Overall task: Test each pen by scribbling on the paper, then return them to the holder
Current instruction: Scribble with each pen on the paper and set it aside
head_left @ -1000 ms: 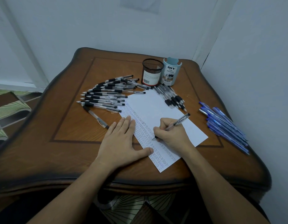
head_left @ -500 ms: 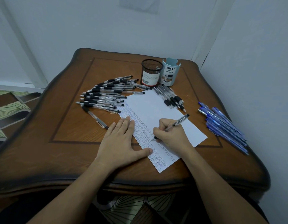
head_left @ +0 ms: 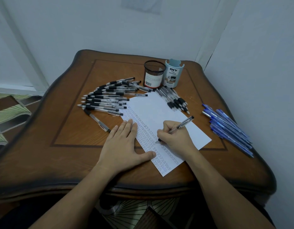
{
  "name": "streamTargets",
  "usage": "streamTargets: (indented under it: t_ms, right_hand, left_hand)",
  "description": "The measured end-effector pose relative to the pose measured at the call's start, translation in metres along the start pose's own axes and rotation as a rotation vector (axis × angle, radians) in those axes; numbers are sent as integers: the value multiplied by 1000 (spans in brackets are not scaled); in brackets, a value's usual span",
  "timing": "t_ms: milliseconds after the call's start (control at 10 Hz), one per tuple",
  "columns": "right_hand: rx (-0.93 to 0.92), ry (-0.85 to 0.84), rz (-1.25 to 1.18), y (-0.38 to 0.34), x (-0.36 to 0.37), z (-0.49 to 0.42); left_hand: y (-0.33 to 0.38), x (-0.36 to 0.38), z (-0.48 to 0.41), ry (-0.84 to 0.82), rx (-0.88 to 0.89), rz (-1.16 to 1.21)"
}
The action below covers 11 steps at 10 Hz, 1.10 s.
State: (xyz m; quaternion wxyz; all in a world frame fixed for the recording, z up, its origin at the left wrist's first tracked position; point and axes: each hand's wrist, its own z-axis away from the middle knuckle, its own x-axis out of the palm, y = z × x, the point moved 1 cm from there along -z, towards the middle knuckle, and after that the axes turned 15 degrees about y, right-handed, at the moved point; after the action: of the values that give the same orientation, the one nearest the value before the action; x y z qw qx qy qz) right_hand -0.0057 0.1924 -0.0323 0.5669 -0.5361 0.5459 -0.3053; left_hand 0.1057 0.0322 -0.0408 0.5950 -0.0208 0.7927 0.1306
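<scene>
— What has changed since a second ago?

— Very little. The right hand (head_left: 176, 138) still pinches the pen (head_left: 184, 123) in curled fingers, tip down on the paper (head_left: 156, 109) at much the same spot in the scribble rows. The left hand (head_left: 121, 146) stays flat, fingers straight, pressing the sheet's left edge.

— How far along, would you say?

— Early, I judge. Scribbles fill only the strip under and left of the grip. No pen shows standing in the mesh holder (head_left: 153, 75) or the blue organizer (head_left: 173, 74), both well beyond the grip. The fan of black-grip pens (head_left: 106, 100), a smaller cluster (head_left: 176, 101) and the blue pens (head_left: 228, 128) all lie loose.

— Room to move?

— The path from grip to holder crosses blank paper, with the smaller cluster just to its right. The blue pens to the right lie near the table (head_left: 68, 146) edge and wall. Left of the flat hand there is bare wood.
</scene>
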Motion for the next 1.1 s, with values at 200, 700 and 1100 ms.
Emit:
streamTargets:
  t_ms: [200,700,1100]
  right_hand:
    - [34,-9,-3,-1,0,0]
    - [288,9,-177,-17,-5,-10]
    - [350,-18,-184,-26,-4,-21]
  left_hand:
    - [0,-1,0,-3,2,-3]
    - [0,-1,-1,-6,0,-4]
    - [0,-4,-1,-9,-4,19]
